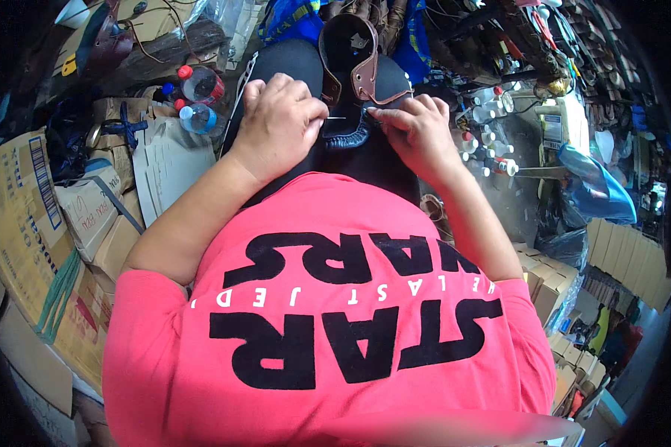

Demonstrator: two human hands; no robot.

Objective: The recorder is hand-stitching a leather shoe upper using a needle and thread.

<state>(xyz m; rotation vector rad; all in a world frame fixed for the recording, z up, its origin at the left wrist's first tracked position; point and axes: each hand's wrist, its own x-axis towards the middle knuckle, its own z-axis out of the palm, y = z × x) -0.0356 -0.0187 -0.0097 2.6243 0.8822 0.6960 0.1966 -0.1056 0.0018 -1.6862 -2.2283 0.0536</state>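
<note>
A shoe upper with a brown leather collar is wedged between my thighs. Its black toe end, gathered in small pleats along the edge, points toward me. On the left, my left hand is closed in a pinch. A thin, pale, needle-like piece sticks out of it toward the shoe. My right hand is at the shoe's right side, thumb and forefinger pressed together close to the black edge. What lies between those fingertips is too small to make out.
Plastic bottles with red and blue caps stand at the left, near cardboard boxes. Several small white-capped bottles stand at the right. A blue plastic bag and stacked cardboard lie farther right.
</note>
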